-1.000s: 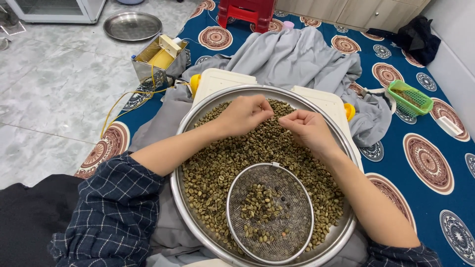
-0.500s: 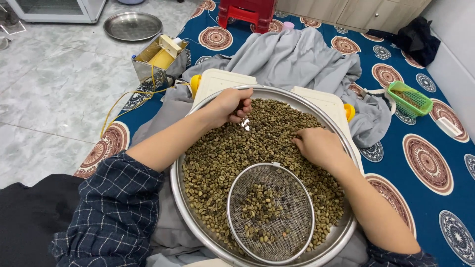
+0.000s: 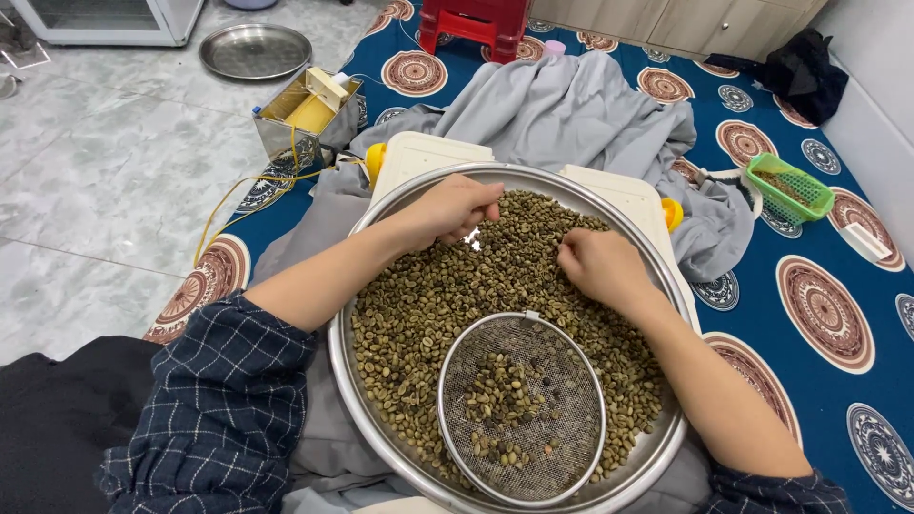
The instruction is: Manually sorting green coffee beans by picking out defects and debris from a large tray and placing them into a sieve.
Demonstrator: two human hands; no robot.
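left hand point(image 3: 457, 207): palm down, fingers curled, pinching small pale bits at the far side of the wide round steel tray point(image 3: 362, 295) | right hand point(image 3: 595, 266): knuckles up, fingertips pressed into greenish-brown beans point(image 3: 428, 305) mid-tray | round wire-mesh sieve point(image 3: 562, 409): flat on beans at tray's near edge, no long axis

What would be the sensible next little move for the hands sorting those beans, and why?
Probably the right hand should pinch up one bean and carry it to the mesh sieve. Its fingertips rest on the greenish beans in the big metal tray, and the sieve already holds a small separate pile. The left hand hovers curled at the tray's far side; what it holds cannot be told.
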